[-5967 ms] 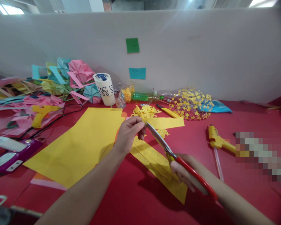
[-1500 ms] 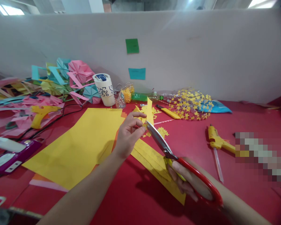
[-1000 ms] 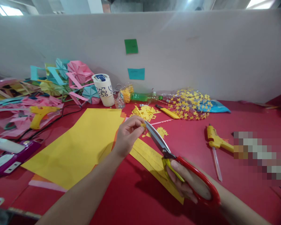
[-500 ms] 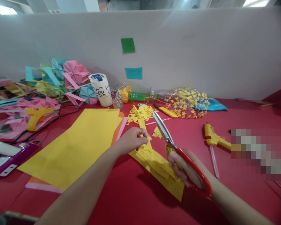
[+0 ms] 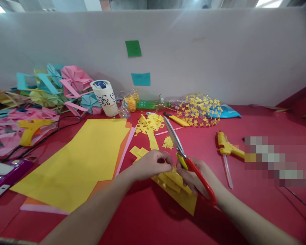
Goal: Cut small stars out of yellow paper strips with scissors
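Note:
My right hand [image 5: 196,177] holds red-handled scissors [image 5: 200,177], their blades closed and pointing up and away to the left. Something yellow is also pinched in its fingers beside the pivot. My left hand [image 5: 153,164] is closed, fingertips and thumb together, just left of the right hand; what they grip, if anything, is too small to make out. Below both hands lie layered yellow paper strips [image 5: 185,200]. A heap of yellow cut pieces [image 5: 149,123] sits beyond them, and a small pile of yellow stars [image 5: 168,142] lies left of the blades.
Large yellow sheets [image 5: 79,163] cover the left of the red table [image 5: 132,224]. Behind stand a white cup [image 5: 105,98], a green bottle [image 5: 149,104] and a star-filled bag [image 5: 199,110]. Glue guns [image 5: 30,131] lie on both sides, one at right [image 5: 226,146]. A yellow cutter [image 5: 178,119] lies near the bag.
My left hand has moved right and nearer, closer to my right hand. The scissors have tilted slightly and shifted left in view. The whole scene sits a little further left.

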Demonstrator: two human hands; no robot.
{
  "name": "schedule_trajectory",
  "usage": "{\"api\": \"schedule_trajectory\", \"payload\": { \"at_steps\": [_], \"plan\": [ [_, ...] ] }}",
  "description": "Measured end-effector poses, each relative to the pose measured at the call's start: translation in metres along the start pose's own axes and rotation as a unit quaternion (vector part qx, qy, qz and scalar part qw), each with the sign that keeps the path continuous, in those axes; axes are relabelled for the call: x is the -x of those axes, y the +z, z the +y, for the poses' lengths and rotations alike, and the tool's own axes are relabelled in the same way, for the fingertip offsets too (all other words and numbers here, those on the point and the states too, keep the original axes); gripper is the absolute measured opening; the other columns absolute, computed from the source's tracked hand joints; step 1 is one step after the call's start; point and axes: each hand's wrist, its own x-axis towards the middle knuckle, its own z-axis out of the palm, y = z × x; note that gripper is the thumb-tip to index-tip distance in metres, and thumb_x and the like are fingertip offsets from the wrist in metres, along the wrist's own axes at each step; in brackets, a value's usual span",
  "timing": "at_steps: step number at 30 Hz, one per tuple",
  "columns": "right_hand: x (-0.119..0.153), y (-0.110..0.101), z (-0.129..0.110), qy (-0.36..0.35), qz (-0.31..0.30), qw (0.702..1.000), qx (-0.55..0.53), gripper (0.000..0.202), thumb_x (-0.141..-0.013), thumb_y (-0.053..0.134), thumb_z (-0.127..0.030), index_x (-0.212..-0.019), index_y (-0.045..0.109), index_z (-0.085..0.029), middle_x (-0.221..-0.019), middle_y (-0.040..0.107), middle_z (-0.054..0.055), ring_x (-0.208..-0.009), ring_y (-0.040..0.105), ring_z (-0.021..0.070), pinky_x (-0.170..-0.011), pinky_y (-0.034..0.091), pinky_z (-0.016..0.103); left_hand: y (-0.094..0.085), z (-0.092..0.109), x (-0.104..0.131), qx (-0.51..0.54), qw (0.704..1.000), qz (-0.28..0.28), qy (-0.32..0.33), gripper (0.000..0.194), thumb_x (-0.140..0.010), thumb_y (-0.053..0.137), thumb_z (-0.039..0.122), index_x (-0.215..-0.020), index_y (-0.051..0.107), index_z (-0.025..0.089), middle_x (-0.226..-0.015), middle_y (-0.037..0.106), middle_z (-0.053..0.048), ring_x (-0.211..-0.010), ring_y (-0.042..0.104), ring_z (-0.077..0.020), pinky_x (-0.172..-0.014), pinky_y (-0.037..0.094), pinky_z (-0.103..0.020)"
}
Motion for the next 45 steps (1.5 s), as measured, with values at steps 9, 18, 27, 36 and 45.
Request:
{"api": "schedule_trajectory", "payload": {
  "at_steps": [9, 18, 27, 36, 45],
  "plan": [
    [0.0, -0.001, 0.003, -0.045, 0.063, 0.997, 0.001, 0.025, -0.082, 0.058, -0.042, -0.071, 0.048, -0.021, -0.038, 0.041, -0.011, -0.033, 0.04, 0.0091, -0.045, 0.041, 0.023, 0.008, 0.006, 0.001, 0.086, 0.996, 0.017, -0.009, 0.016, -0.076, 0.058, 0.027, -0.065, 0.061, 0.016, -0.058, 0.052, 0.003, -0.047, 0.038, -0.0067, -0.045, 0.029, -0.02],
    [0.003, -0.015, 0.0, -0.119, -0.044, 0.984, 0.126, 0.041, -0.083, 0.052, -0.056, -0.067, 0.042, -0.019, -0.06, 0.039, -0.005, -0.053, 0.037, 0.0104, -0.048, 0.029, 0.022, -0.019, -0.002, 0.0, 0.231, 0.947, 0.201, 0.09, 0.018, -0.081, 0.059, 0.028, -0.068, 0.056, 0.016, -0.063, 0.059, 0.003, -0.043, 0.04, -0.003, -0.041, 0.025, -0.017],
    [0.005, -0.015, 0.001, -0.111, -0.133, 0.976, 0.129, 0.04, -0.089, 0.049, -0.053, -0.069, 0.04, -0.02, -0.06, 0.038, -0.006, -0.05, 0.037, 0.0087, -0.045, 0.027, 0.02, -0.03, -0.004, 0.002, 0.257, 0.923, 0.264, 0.114, 0.017, -0.079, 0.059, 0.022, -0.063, 0.056, 0.016, -0.054, 0.053, 0.004, -0.042, 0.04, -0.0032, -0.039, 0.024, -0.017],
    [0.007, -0.014, -0.008, -0.049, -0.144, 0.98, 0.125, 0.043, -0.088, 0.048, -0.057, -0.072, 0.044, -0.018, -0.058, 0.045, -0.005, -0.042, 0.039, 0.006, -0.038, 0.029, 0.018, -0.034, -0.007, 0.002, 0.259, 0.928, 0.244, 0.108, 0.015, -0.075, 0.062, 0.021, -0.06, 0.061, 0.016, -0.05, 0.054, 0.004, -0.04, 0.04, -0.0031, -0.038, 0.023, -0.016],
    [0.006, -0.015, -0.01, -0.03, -0.153, 0.98, 0.121, 0.041, -0.088, 0.049, -0.056, -0.071, 0.042, -0.019, -0.054, 0.039, -0.007, -0.041, 0.036, 0.0057, -0.037, 0.027, 0.017, -0.035, -0.005, 0.003, 0.26, 0.929, 0.245, 0.095, 0.016, -0.073, 0.063, 0.021, -0.058, 0.061, 0.015, -0.048, 0.054, 0.004, -0.038, 0.04, -0.0027, -0.037, 0.022, -0.015]
  ]
}}
